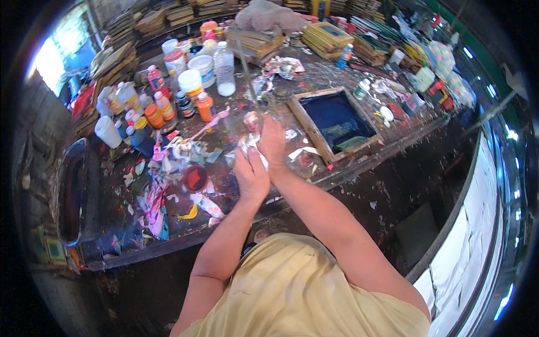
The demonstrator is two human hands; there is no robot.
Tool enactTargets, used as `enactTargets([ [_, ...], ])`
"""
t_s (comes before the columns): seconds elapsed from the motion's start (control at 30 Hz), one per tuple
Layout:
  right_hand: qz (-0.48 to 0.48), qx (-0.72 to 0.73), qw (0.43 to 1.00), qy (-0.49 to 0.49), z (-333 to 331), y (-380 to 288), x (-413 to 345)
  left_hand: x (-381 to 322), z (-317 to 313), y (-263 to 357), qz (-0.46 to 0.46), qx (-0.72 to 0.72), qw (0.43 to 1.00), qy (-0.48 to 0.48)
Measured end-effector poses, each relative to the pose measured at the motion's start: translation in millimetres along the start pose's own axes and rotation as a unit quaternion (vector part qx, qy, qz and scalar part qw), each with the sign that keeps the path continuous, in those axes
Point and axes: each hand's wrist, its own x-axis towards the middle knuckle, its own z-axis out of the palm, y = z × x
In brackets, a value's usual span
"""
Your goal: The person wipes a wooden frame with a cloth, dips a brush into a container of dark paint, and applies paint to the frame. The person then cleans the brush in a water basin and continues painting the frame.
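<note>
My left hand (251,175) grips a crumpled white rag (249,142) above the near part of the paint-stained table (227,168). Pressed close beside it, my right hand (271,141) also closes on the rag; its fingertips are partly hidden. Just beyond the hands is a small pinkish, stained thing (251,122), too blurred to name. To their right lies a wooden-framed printing screen (316,143) with a dark blue mesh. A small round container with red inside (196,178) stands to the left, among stained cloth scraps (156,206).
Paint bottles (206,107), white tubs (201,69) and a clear plastic bottle (224,69) crowd the back left. A thin rod (246,67) rises beyond my hands. Stacked wooden frames (326,40) line the back. A small white-capped bottle (361,89) stands behind the screen.
</note>
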Motion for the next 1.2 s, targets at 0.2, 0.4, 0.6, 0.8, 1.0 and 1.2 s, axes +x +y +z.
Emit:
enactTargets([
  [0.2,0.061,0.042,0.996,-0.049,-27,-4,9,30,-2,-8,0.049,0.155,0.984,-0.077],
  [0.4,0.336,0.410,0.842,-0.097,-39,-7,20,3,-29,6,0.107,0.096,0.975,-0.167],
  [0.6,0.432,0.706,0.544,-0.141,-78,13,36,-25,-50,-16,0.011,-0.093,0.995,0.017],
  [0.8,0.359,0.801,0.358,-0.319,-70,8,10,35,-35,-9,-0.249,-0.563,0.785,-0.065],
  [1.0,0.395,0.771,0.410,-0.285,-69,-28,-20,44,-30,12,-0.183,-0.402,0.894,-0.075],
  [1.2,0.335,0.576,0.651,-0.365,-109,-12,-22,25,2,-2,-0.091,-0.137,0.985,-0.045],
])
